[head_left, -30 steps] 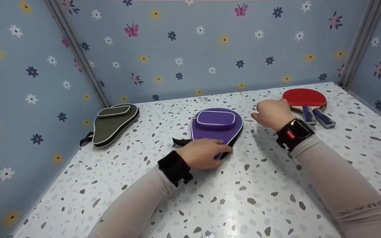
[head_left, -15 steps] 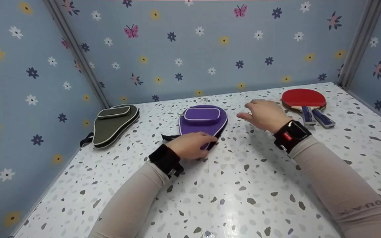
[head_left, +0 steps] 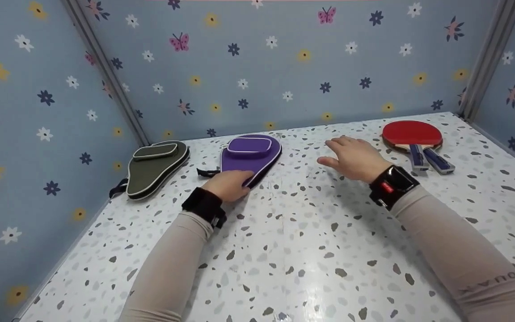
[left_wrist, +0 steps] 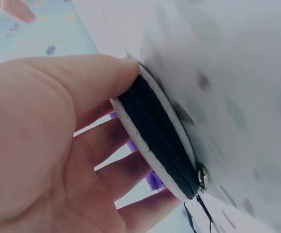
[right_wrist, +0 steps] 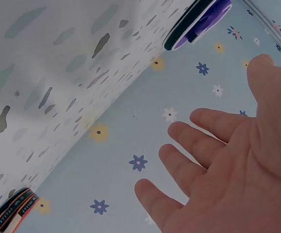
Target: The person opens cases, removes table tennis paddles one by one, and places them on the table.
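A purple table tennis paddle case (head_left: pixel 257 162) with white piping and a raised pocket lies at the back middle of the table. Its narrow end is in the grip of my left hand (head_left: pixel 228 185). In the left wrist view the thumb presses the black zipper edge (left_wrist: pixel 155 133) and the fingers reach over the case's other side. My right hand (head_left: pixel 355 157) hovers above the table, between the purple case and the paddles, with spread fingers and nothing held; the right wrist view shows its bare palm. Left of the purple case lies an olive green paddle case (head_left: pixel 155 169).
Two table tennis paddles lie stacked at the back right, a red one (head_left: pixel 411 132) on top, their blue handles (head_left: pixel 439 160) fanned apart. Flower-patterned walls (head_left: pixel 257 62) bound the speckled white table (head_left: pixel 311 250) at the back and sides. A black strap (head_left: pixel 207 173) sticks out from the purple case.
The purple case has slid left and back with my left hand, closer to the green case. My right hand has moved slightly left, and its fingers have straightened from a curl.
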Demonstrator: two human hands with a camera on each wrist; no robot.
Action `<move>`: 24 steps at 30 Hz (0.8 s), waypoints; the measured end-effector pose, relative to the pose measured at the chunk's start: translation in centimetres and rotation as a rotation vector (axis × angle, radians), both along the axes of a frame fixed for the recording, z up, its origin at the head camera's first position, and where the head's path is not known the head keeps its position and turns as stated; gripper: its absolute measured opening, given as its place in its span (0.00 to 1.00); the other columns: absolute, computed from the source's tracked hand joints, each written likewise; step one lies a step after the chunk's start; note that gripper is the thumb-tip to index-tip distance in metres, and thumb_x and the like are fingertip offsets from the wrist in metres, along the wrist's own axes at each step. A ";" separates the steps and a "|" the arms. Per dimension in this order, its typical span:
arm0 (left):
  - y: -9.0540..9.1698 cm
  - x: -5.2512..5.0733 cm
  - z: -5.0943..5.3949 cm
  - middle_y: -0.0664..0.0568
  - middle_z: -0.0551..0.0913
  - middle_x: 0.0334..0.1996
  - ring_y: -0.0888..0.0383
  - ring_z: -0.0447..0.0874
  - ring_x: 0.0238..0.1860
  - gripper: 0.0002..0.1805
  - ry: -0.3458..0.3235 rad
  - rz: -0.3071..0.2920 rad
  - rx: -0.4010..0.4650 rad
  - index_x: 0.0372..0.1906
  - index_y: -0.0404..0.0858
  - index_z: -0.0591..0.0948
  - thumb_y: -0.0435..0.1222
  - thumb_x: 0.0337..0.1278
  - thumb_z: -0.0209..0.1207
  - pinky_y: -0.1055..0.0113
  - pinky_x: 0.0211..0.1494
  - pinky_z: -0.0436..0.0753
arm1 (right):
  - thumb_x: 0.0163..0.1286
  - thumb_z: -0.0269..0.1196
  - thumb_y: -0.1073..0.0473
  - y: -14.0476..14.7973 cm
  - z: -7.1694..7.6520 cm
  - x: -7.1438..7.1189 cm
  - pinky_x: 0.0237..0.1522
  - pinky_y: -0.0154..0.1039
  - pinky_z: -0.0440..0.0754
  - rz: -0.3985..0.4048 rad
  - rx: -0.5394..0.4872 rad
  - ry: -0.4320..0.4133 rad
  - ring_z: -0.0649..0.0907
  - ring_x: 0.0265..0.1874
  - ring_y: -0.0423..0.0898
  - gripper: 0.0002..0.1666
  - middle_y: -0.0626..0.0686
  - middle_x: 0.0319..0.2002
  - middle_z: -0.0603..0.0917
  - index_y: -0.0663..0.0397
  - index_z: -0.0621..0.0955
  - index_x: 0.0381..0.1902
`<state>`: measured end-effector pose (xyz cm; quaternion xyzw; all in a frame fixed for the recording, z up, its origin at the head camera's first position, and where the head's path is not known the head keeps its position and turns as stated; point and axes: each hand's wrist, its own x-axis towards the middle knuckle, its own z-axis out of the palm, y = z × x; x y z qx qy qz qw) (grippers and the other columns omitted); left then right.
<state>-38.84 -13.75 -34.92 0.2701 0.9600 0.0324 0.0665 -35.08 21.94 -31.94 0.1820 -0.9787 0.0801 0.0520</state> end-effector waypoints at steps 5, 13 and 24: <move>-1.7 -4.2 -3.1 0.38 0.77 0.77 0.36 0.75 0.76 0.34 0.052 0.045 0.006 0.84 0.37 0.69 0.40 0.81 0.59 0.37 0.80 0.69 | 0.89 0.53 0.36 0.2 -0.1 0.2 0.81 0.71 0.58 0.003 0.004 -0.007 0.64 0.81 0.72 0.45 0.72 0.80 0.68 0.66 0.66 0.84; -4.3 -11.9 -8.7 0.39 0.84 0.69 0.38 0.80 0.72 0.32 0.180 0.072 0.082 0.79 0.40 0.77 0.44 0.76 0.65 0.41 0.78 0.73 | 0.88 0.54 0.35 0.6 -0.2 0.2 0.81 0.72 0.56 -0.019 -0.004 -0.024 0.64 0.82 0.71 0.45 0.71 0.81 0.67 0.63 0.66 0.85; -5.6 -12.8 -8.6 0.38 0.84 0.69 0.35 0.81 0.70 0.29 0.186 0.164 0.042 0.78 0.38 0.78 0.42 0.78 0.62 0.39 0.75 0.76 | 0.88 0.55 0.35 0.6 0.1 0.0 0.81 0.72 0.56 -0.005 0.003 -0.016 0.64 0.82 0.70 0.45 0.71 0.81 0.67 0.63 0.66 0.85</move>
